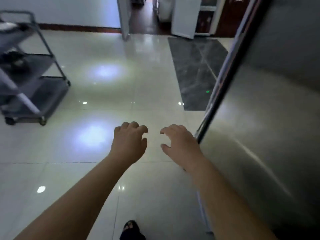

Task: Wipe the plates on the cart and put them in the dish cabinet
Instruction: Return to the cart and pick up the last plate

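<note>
Cart (43,94) stands at the far left on the glossy tiled floor (103,49), three grey shelves one above another. Its visible long side runs away from the viewer toward the white wall (69,11), with the push handle (19,13) at the far upper end. The left edge of the view cuts it off and blur smears it: a pale shape (7,25) on the top shelf and a dark shape (13,58) on the middle shelf cannot be told as plates or anything else. A steel cabinet door (277,118) fills the right side, its long bar handle (223,78) slanting from low near the hands up to the top edge; the inside is hidden. Left hand (129,142) and right hand (180,144) hang side by side over the floor, well apart from the cart, palms down, fingers loosely curled, holding nothing. The right one is just beside the handle's lower end; whether it touches I cannot tell. A foot (130,227) in a dark sandal is cut off at the bottom edge
</note>
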{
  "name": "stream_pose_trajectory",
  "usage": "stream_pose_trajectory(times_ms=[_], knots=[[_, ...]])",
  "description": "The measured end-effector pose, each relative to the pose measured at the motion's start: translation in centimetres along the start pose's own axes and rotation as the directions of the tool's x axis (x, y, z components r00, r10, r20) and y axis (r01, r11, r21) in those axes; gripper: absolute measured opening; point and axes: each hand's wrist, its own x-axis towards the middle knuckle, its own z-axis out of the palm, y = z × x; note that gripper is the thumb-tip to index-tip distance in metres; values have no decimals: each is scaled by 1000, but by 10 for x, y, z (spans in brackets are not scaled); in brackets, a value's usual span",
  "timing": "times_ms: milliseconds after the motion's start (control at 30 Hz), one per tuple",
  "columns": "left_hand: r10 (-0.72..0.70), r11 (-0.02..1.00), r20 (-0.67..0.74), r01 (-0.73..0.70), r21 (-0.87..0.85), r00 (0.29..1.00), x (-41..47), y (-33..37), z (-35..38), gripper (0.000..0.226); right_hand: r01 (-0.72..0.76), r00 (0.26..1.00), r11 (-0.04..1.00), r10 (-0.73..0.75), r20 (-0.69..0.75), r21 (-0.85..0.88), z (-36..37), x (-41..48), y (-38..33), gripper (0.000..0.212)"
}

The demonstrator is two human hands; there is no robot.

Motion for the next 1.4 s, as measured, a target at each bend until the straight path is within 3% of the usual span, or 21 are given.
stream_pose_trajectory(times_ms=[300, 500, 667, 900, 1067, 1233, 1400], knots=[[-328, 939, -33, 330, 98, 944, 124, -233, -26, 32, 252, 954, 968, -247, 167, -5, 70, 275, -127, 41], [-494, 861, 20, 486, 153, 869, 224, -345, -5, 31, 361, 903, 932, -356, 241, 23, 114, 444, -154, 40], [-607, 785, -61, 610, 111, 792, 331, -440, 12, 35, 487, 837, 872, -483, 258, 49, 150, 605, -162, 39], [-705, 695, -32, 698, 173, 709, 470, -543, 31, 29, 516, 768, 840, -541, 343, 169, 189, 810, -189, 38], [-797, 592, -11, 785, 182, 604, 540, -629, 58, 34, 544, 713, 818, -567, 412, 185, 238, 933, -216, 41], [-770, 613, -70, 765, 196, 635, 656, -758, 60, 34, 608, 684, 771, -631, 366, 190, 279, 1087, -256, 39], [-738, 655, -41, 729, 198, 674, 784, -871, 51, 34, 617, 675, 773, -616, 406, 147, 293, 1236, -300, 41]])
